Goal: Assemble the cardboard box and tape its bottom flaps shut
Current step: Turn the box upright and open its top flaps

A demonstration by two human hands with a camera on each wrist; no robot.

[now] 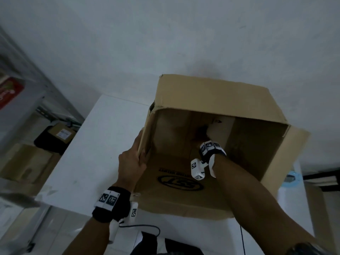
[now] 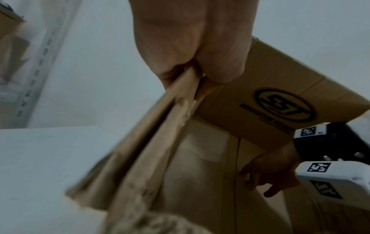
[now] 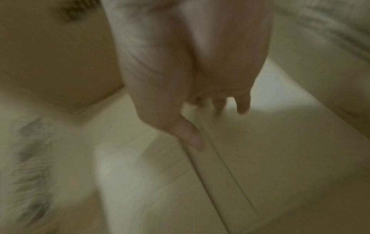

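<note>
A brown cardboard box (image 1: 211,92) printed with an SST logo (image 1: 181,183) lies on its side on the white table (image 1: 103,144), its open end toward me. My left hand (image 1: 132,159) grips the edge of the box's left wall (image 2: 160,126), fingers curled round it. My right hand (image 1: 202,134) reaches deep inside the box. There its relaxed fingers (image 2: 260,182) touch the inner flaps (image 1: 220,126) at the far end. In the blurred right wrist view the thumb (image 3: 190,136) lies along a flap edge (image 3: 220,174). No tape is in sight.
A metal shelf at the left holds a small labelled carton (image 1: 60,134), and a larger brown box (image 1: 25,162) stands below it. A blue and white object (image 1: 292,179) sits past the box's right flap. A black cable (image 1: 143,226) hangs near my body. A white wall is behind.
</note>
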